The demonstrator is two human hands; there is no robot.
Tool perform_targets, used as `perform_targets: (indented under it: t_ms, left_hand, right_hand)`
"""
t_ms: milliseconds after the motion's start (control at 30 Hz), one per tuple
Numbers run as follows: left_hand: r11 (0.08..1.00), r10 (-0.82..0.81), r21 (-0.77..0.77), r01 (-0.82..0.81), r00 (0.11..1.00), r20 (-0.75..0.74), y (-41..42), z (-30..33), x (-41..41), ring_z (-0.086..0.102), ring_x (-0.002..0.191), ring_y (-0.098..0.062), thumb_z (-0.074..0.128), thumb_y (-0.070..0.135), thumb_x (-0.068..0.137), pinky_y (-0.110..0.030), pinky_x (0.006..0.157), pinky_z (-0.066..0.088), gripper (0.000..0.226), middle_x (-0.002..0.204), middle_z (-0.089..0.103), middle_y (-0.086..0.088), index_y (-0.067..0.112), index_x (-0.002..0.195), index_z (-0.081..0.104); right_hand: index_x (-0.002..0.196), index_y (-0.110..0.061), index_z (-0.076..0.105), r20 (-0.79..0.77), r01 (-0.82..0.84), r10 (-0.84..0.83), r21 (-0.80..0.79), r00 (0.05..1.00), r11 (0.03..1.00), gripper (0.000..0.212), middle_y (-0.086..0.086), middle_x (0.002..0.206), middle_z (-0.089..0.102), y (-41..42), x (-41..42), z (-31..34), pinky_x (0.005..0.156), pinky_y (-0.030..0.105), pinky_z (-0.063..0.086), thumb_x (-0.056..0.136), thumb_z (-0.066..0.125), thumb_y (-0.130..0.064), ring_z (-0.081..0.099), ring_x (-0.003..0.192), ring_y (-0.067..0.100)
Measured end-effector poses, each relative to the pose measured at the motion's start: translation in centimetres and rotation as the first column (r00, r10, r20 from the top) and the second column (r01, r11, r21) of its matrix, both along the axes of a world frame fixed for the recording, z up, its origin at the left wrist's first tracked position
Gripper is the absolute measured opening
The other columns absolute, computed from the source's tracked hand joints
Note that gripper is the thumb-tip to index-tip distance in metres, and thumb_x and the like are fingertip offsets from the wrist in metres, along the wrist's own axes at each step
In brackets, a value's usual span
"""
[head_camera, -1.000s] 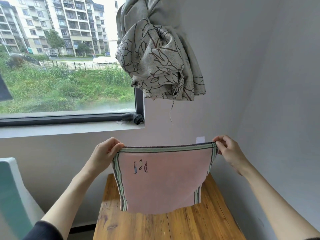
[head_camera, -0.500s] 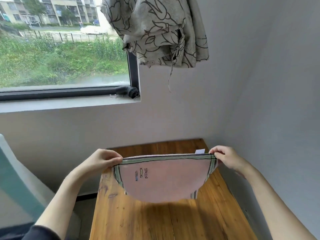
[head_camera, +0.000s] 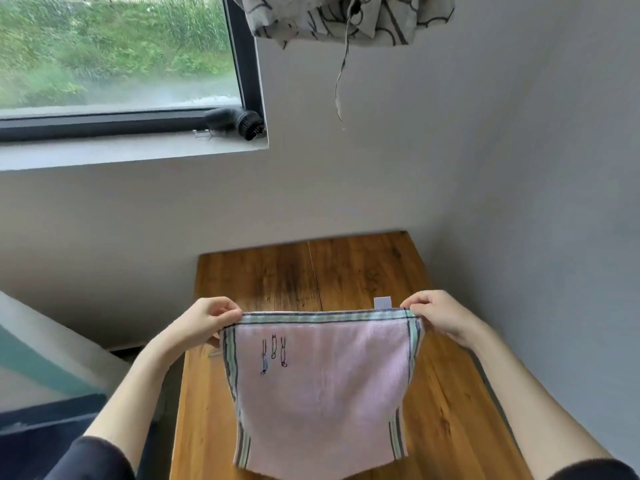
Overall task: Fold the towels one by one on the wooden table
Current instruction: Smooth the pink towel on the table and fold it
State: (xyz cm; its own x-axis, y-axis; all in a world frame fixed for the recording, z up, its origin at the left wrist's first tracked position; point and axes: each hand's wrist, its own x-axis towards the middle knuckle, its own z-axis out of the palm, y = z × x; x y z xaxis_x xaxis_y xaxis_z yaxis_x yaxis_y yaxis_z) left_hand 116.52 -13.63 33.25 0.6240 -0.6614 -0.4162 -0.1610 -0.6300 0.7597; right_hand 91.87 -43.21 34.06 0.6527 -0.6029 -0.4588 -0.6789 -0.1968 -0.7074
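Observation:
A pink towel [head_camera: 322, 393] with green and grey striped borders and a small dark embroidered motif hangs stretched between my hands above the wooden table [head_camera: 346, 268]. My left hand [head_camera: 204, 320] pinches its top left corner. My right hand [head_camera: 440, 315] pinches its top right corner, beside a small white label. The towel's lower edge hangs down over the near part of the table; I cannot tell whether it touches the wood.
The table stands in a corner, grey walls behind and to the right. A knotted patterned curtain [head_camera: 346, 19] hangs overhead. A black brush-like object [head_camera: 239, 121] lies on the window sill. A white and teal object [head_camera: 41, 362] stands left of the table.
Both hands have lowered the towel from in front of the wall down over the table. The view has tilted downward, and more of the towel's length now shows.

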Motion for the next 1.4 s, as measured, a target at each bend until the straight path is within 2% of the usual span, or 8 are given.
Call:
perform_targets:
  t_ms: [200, 433, 700, 933, 1033, 1167, 1300, 1400]
  left_hand:
    - [0.992, 0.130, -0.038, -0.124, 0.966, 0.224, -3.6, -7.5, 3.6, 0.063, 0.071, -0.016, 0.056, 0.024, 0.092, -0.021, 0.053, 0.049, 0.012, 0.081, 0.067, -0.004, 0.023, 0.082, 0.064]
    - [0.984, 0.172, -0.028, -0.175, 0.905, 0.389, -9.0, -15.8, 10.7, 0.053, 0.076, -0.014, 0.058, 0.024, 0.090, -0.026, 0.065, 0.036, 0.014, 0.080, 0.061, 0.002, 0.016, 0.091, 0.070]
    - [0.989, 0.138, -0.021, -0.146, 0.866, 0.481, -12.3, -23.7, 14.1, 0.056, 0.097, -0.023, 0.055, 0.017, 0.090, -0.028, 0.081, 0.037, 0.017, 0.103, 0.065, -0.007, 0.012, 0.096, 0.070]
    - [0.992, 0.043, 0.063, -0.112, 0.755, 0.655, -12.5, -25.8, 14.0, 0.051, 0.102, -0.035, 0.056, 0.023, 0.091, -0.045, 0.084, 0.044, 0.024, 0.105, 0.052, -0.013, 0.010, 0.111, 0.060]
    - [0.981, 0.079, 0.062, -0.185, 0.668, 0.740, -12.7, -24.9, 11.5, 0.044, 0.109, -0.041, 0.050, 0.017, 0.092, -0.050, 0.087, 0.037, 0.030, 0.119, 0.049, -0.023, 0.008, 0.121, 0.052]
    - [0.998, -0.061, 0.051, 0.035, 0.681, 0.730, -12.8, -24.0, 3.7, 0.042, 0.124, -0.037, 0.048, 0.018, 0.090, -0.050, 0.099, 0.032, 0.037, 0.133, 0.048, -0.018, 0.009, 0.126, 0.052]
    - [0.957, -0.289, 0.169, 0.237, 0.694, 0.659, -13.8, -24.6, -4.6, 0.034, 0.136, -0.036, 0.035, 0.038, 0.091, -0.059, 0.109, 0.022, 0.048, 0.143, 0.044, -0.012, 0.017, 0.131, 0.053]
    - [0.895, -0.443, 0.272, 0.353, 0.639, 0.629, -14.5, -25.7, -8.2, 0.023, 0.140, -0.036, 0.029, 0.048, 0.092, -0.063, 0.109, 0.011, 0.052, 0.151, 0.032, -0.007, 0.027, 0.138, 0.044]
  right_hand:
    - [0.098, -0.013, 0.065, 0.046, 0.100, -0.094, -0.152, 0.994, 0.983, 0.019, 0.007, 0.107, 0.064, -2.4, 6.7, -7.7, 0.076, 0.025, 0.043, 0.095, 0.046, -0.011, 0.055, 0.093, 0.016]
    - [0.109, -0.009, 0.064, 0.137, 0.128, -0.088, -0.319, 0.987, 0.939, 0.021, 0.007, 0.112, 0.064, -6.2, 13.1, -16.4, 0.077, 0.020, 0.041, 0.096, 0.047, -0.012, 0.052, 0.093, 0.010]
    - [0.110, -0.007, 0.066, 0.169, 0.139, -0.071, -0.434, 0.983, 0.890, 0.023, 0.007, 0.113, 0.065, -9.4, 16.6, -23.5, 0.083, 0.021, 0.040, 0.095, 0.049, -0.013, 0.054, 0.098, 0.012]
    - [0.112, -0.006, 0.064, 0.139, 0.065, 0.020, -0.581, 0.990, 0.811, 0.024, 0.014, 0.115, 0.057, -9.8, 16.2, -27.2, 0.083, 0.023, 0.037, 0.094, 0.053, -0.018, 0.052, 0.103, 0.024]
    - [0.113, -0.008, 0.061, 0.208, 0.181, -0.083, -0.514, 0.975, 0.839, 0.025, 0.012, 0.117, 0.054, -9.1, 14.8, -26.6, 0.086, 0.025, 0.041, 0.096, 0.049, -0.021, 0.052, 0.103, 0.023]
    - [0.100, -0.013, 0.062, 0.255, 0.258, -0.158, -0.426, 0.954, 0.867, 0.015, 0.002, 0.100, 0.060, -6.5, 10.3, -24.9, 0.081, 0.023, 0.040, 0.095, 0.048, -0.015, 0.055, 0.094, 0.014]
    - [0.081, -0.021, 0.057, 0.072, 0.184, -0.171, -0.250, 0.983, 0.951, 0.011, -0.008, 0.076, 0.061, -3.5, 5.9, -24.2, 0.062, 0.017, 0.044, 0.092, 0.055, -0.022, 0.062, 0.074, 0.015]
    - [0.085, -0.019, 0.060, -0.077, 0.090, -0.105, -0.172, 0.992, 0.981, 0.013, -0.008, 0.078, 0.061, -2.4, 4.5, -24.6, 0.071, 0.025, 0.046, 0.088, 0.061, -0.031, 0.059, 0.078, 0.012]
